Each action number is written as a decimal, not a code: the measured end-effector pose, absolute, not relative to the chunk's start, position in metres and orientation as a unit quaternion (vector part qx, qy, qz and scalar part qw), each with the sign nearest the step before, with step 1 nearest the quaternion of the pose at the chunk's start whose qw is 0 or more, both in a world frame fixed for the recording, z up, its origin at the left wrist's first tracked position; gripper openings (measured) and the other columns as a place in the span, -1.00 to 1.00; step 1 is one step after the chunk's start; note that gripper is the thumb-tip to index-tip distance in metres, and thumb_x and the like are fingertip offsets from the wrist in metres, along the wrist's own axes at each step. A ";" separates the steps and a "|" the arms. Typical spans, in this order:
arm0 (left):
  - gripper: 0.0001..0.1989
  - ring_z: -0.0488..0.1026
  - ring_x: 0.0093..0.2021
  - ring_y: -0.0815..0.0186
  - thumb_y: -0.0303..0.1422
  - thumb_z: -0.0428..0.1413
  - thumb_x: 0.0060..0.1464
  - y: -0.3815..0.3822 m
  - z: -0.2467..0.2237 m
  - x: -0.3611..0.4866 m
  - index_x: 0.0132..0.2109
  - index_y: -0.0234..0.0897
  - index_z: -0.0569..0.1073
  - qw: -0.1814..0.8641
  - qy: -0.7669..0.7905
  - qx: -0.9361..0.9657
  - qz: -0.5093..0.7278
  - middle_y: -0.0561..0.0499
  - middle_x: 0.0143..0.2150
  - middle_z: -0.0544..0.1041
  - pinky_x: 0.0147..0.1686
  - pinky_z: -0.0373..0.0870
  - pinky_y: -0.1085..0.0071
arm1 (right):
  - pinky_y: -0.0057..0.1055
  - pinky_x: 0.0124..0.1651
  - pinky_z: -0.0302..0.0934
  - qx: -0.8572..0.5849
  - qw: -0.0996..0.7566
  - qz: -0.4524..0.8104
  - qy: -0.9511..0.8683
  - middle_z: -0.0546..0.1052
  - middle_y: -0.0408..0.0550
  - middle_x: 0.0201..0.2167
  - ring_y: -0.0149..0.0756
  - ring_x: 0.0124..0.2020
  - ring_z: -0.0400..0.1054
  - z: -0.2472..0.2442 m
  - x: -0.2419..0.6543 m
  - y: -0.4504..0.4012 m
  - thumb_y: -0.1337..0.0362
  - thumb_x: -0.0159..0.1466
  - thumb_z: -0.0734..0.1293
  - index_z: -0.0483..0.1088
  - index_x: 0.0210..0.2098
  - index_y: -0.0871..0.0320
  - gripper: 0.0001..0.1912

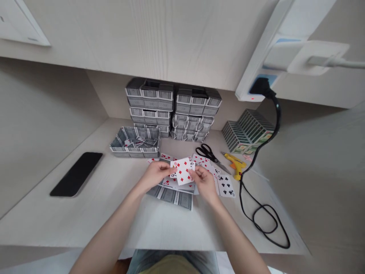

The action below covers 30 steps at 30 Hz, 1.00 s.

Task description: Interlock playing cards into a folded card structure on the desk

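Above the middle of the desk, my left hand (pixel 156 174) and my right hand (pixel 204 182) pinch playing cards between thumbs and fingers. The front card (pixel 183 171) is a six of diamonds, lying tilted across at least one other card. Under my hands is a structure of joined cards (pixel 171 196) with grey patterned backs towards me. Loose face-up cards lie around it, among them a six of clubs (pixel 226 185) to the right of my right hand.
Stacked card boxes (pixel 149 95) stand at the back; an open card box (pixel 135 154) holds small pieces. A phone (pixel 76 174) lies left. Black scissors (pixel 209 152), a yellow glue gun (pixel 235 163) and its looping black cable (pixel 264 207) lie right, near green-striped card stacks (pixel 248 131).
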<state>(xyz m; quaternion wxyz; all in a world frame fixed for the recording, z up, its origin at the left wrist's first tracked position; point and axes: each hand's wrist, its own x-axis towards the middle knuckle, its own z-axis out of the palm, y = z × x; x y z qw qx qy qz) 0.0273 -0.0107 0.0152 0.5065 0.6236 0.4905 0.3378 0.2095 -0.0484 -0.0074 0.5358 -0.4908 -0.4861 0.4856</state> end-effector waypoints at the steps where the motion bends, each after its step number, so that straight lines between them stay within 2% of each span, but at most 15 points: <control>1: -0.66 0.12 -0.67 0.49 -0.13 0.15 -0.16 -0.011 0.016 0.027 -0.62 -0.33 0.36 0.504 0.493 0.629 0.329 0.17 -0.73 0.22 -0.66 0.01 0.54 | -0.43 -0.43 0.22 -0.488 0.536 0.490 -0.485 0.50 -0.13 -0.52 -0.34 -0.50 0.35 -0.008 0.210 -0.048 0.12 0.06 0.34 0.36 -0.41 0.16 -0.77; 12: -0.65 0.24 -0.71 0.45 -0.08 0.10 -0.11 -0.012 0.011 0.031 -0.51 -0.33 0.42 0.569 0.504 0.579 0.294 0.08 -0.71 0.41 -0.67 0.15 0.53 | -0.45 -0.42 0.24 -0.495 0.526 0.523 -0.452 0.54 -0.12 -0.49 -0.33 -0.48 0.40 -0.012 0.211 -0.045 0.13 -0.01 0.39 0.37 -0.37 0.16 -0.73; 22: -0.62 0.22 -0.74 0.44 -0.05 0.08 -0.11 -0.013 0.014 0.035 -0.54 -0.33 0.41 0.532 0.530 0.593 0.292 0.08 -0.75 0.39 -0.71 0.11 0.53 | -0.42 -0.43 0.25 -0.527 0.510 0.504 -0.456 0.48 -0.17 -0.62 -0.30 -0.51 0.39 -0.014 0.213 -0.045 0.12 -0.03 0.40 0.37 -0.40 0.17 -0.71; 30: -0.57 0.22 -0.74 0.44 -0.02 0.03 -0.08 -0.014 0.013 0.035 -0.59 -0.31 0.36 0.489 0.530 0.631 0.286 0.10 -0.75 0.38 -0.70 0.10 0.53 | -0.45 -0.52 0.20 -0.551 0.496 0.480 -0.469 0.46 -0.17 -0.66 -0.29 -0.54 0.36 -0.012 0.213 -0.045 0.08 -0.05 0.39 0.38 -0.42 0.15 -0.70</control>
